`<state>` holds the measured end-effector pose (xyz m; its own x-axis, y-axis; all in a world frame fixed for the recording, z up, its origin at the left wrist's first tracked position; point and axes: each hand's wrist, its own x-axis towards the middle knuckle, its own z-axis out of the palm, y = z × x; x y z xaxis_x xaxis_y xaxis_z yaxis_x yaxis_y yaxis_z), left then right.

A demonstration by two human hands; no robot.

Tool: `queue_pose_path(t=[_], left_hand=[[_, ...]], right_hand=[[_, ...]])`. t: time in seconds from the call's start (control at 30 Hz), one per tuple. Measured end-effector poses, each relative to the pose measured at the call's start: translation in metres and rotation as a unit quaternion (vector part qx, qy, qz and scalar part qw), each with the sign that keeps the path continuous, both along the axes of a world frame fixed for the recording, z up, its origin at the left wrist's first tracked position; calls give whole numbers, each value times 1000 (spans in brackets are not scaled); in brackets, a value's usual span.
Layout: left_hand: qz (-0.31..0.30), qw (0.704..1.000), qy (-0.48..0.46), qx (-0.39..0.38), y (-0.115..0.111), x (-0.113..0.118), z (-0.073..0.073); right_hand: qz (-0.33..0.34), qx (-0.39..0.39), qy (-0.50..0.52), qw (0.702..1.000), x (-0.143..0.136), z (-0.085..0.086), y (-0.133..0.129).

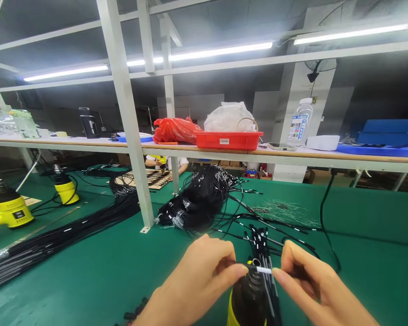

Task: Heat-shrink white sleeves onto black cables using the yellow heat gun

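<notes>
Between my two hands runs a thin black cable with a white sleeve (264, 270) on it. My left hand (204, 276) pinches the cable just left of the sleeve. At the sleeve's right end, my right hand (313, 283) has thumb and finger closed on the cable. Right under the sleeve stands an upright heat gun (250, 294), black with a yellow body, its nozzle close to the sleeve. Behind and beside it lies a bunch of black and grey cables (261, 240) with white marks.
A big coil of black cables (204, 194) lies behind my hands, by a white post (136, 136). Long cables (64, 226) and two yellow heat guns (66, 188) are at left. The shelf holds a red tray (229, 141). Across the table, a person's hand (153, 161) shows.
</notes>
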<state>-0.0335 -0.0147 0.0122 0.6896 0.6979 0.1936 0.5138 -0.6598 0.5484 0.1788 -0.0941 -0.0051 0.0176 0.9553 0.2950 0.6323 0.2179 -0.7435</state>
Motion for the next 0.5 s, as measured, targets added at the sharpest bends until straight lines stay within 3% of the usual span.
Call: queue_pose_path(t=[0.27, 0.5], left_hand=[[25, 999, -32, -29, 4, 5, -4], [34, 994, -84, -68, 6, 6, -5]], right_hand=[[-8, 7, 11, 1000, 4, -16, 12], [-15, -13, 7, 1000, 3, -17, 16]])
